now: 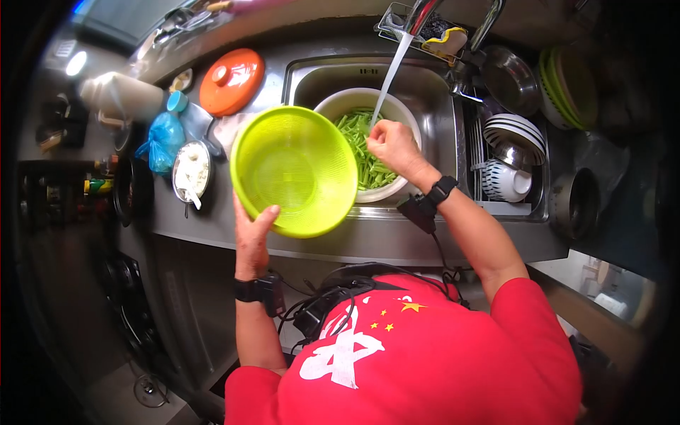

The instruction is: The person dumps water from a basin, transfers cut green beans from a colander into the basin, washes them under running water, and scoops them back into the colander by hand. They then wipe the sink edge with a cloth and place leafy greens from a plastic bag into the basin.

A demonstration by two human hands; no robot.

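My left hand [253,237] grips the near rim of a lime-green colander [294,170], its thumb over the edge. The colander is tilted and nothing shows inside it. My right hand [398,147] is closed above a white basin [413,117] in the sink, beside the falling water [392,74]. Whether its fingers hold anything is too small to tell. Cut green vegetable pieces [368,166] lie in the basin. The colander overlaps the basin's left side in view.
An orange lid [231,81], a blue bag [164,142] and a bowl of white food with a spoon [191,172] are on the left counter. Right of the sink [443,106] are striped bowls [516,134], a patterned bowl [504,180] and metal pans. The faucet [423,15] is above.
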